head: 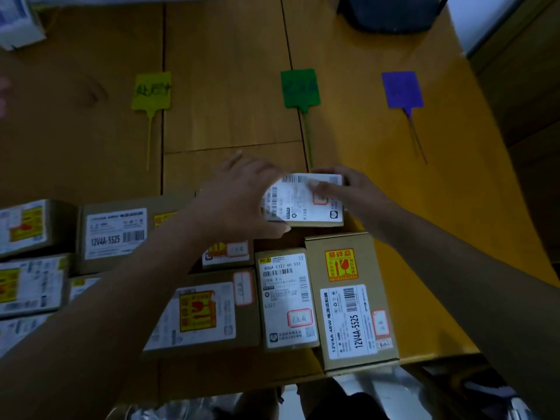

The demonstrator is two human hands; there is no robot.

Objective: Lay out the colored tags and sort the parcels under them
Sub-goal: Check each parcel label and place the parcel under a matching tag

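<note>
Cardboard parcels [351, 301] crowd the near edge of the table [430, 207], unsorted. Just beyond, left hand [239, 201] and right hand [345, 189] both grip one small parcel [303, 204]. Farther back lie yellow tag [152, 90], green tag [300, 87] and purple tag [401, 89]. Sorting appears just begun; next, match its sticker to a tag.

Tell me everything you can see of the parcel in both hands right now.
The held parcel is a small brown cardboard box, its top nearly covered by a white shipping label with barcodes, the print K188 and a red-framed sticker. It faces label up, slightly skewed, beyond the parcel pile, at the tail end of the green tag. The left hand grips its left end; the right hand holds its right end, thumb across the label. Whether it touches the table is unclear.
</note>
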